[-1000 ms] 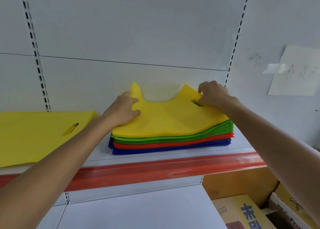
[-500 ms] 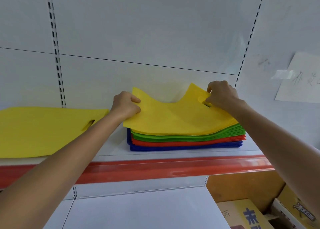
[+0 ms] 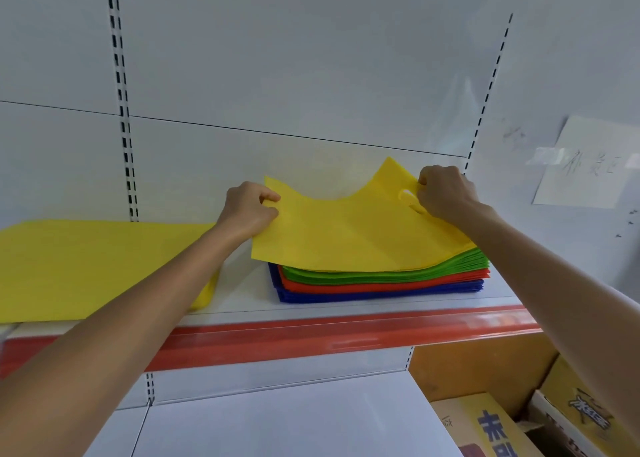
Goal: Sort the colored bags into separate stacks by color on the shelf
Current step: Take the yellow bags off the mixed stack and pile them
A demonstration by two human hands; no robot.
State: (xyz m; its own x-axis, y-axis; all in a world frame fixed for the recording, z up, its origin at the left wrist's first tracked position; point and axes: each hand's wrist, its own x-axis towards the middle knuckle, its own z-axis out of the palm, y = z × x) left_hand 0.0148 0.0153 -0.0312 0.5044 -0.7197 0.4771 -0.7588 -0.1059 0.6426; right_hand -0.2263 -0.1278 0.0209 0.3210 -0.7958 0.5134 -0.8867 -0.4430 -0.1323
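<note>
yellow stack (image 3: 86, 266) cut off left.

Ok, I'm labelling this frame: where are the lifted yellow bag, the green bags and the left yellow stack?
lifted yellow bag (image 3: 346, 235): head view, middle of its face.
green bags (image 3: 450, 268): head view, front edge of the layer.
left yellow stack (image 3: 86, 266): head view, top sheet's middle.

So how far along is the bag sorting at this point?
Early. A yellow stack already lies at the left of the shelf. The left hand and right hand hold a yellow bag above the mixed pile; its green, red and blue bags are unsorted.
</note>
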